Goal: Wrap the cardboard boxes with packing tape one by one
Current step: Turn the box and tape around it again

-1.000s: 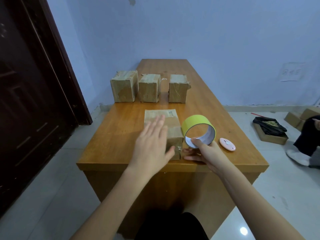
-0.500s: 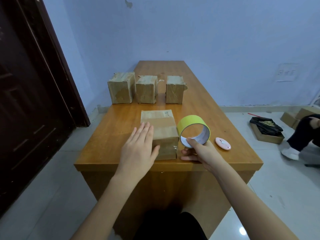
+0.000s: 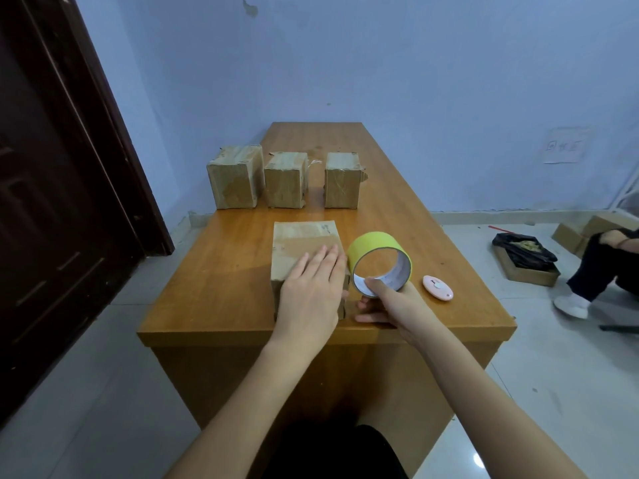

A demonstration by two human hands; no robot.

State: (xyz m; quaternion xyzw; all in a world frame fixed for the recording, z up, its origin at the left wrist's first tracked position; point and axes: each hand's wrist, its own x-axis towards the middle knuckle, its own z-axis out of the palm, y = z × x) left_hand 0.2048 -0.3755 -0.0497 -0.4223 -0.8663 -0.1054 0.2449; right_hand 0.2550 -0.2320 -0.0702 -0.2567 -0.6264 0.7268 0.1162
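Note:
A cardboard box (image 3: 301, 242) stands near the front edge of the wooden table (image 3: 221, 271). My left hand (image 3: 313, 295) lies flat on the box's near top, fingers straight. Just right of the box, my right hand (image 3: 390, 302) holds a yellow-green roll of packing tape (image 3: 378, 262) upright, thumb inside its core, other fingers beneath it. Three more taped cardboard boxes stand in a row farther back: left (image 3: 235, 178), middle (image 3: 286, 181), right (image 3: 342, 179).
A small pink oval cutter (image 3: 438, 287) lies on the table right of the tape. A dark door (image 3: 52, 202) is at the left. On the floor at right are an open box with a black bag (image 3: 525, 261) and a seated person (image 3: 601, 271).
My left hand slid from the box's left side back onto its near top. The view shifted slightly; the tape roll and right hand stay beside the box.

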